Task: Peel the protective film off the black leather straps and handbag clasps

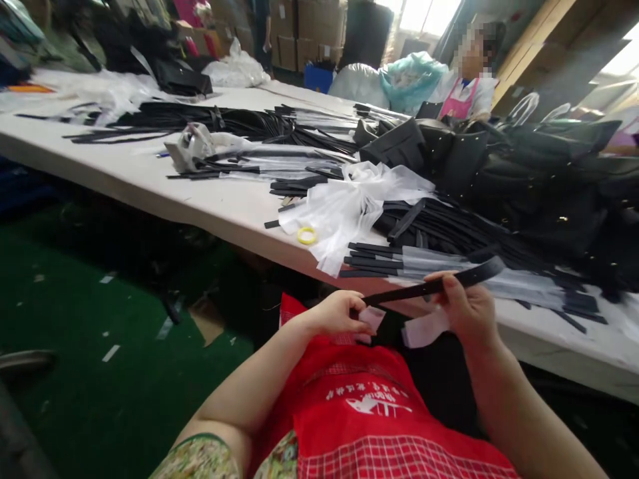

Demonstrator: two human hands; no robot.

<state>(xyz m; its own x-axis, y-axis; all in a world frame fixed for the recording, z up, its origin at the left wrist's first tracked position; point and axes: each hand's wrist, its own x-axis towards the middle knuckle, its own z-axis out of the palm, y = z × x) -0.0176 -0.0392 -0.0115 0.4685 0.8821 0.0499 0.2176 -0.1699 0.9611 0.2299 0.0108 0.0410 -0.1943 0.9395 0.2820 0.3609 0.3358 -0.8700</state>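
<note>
Your left hand (339, 314) pinches the strap (479, 274) end; your right hand (469, 309) grips its middle, beside the table's (224, 213) near edge. The strap is likely light and flexible: hold the flat faces.

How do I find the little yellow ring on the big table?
Look at the long white table and find the crumpled white plastic sheet near its front edge. The yellow ring lies flat at that sheet's left edge, close to the table's rim. It is the only round, bright yellow thing among flat black straps and clear wrapping.
</note>
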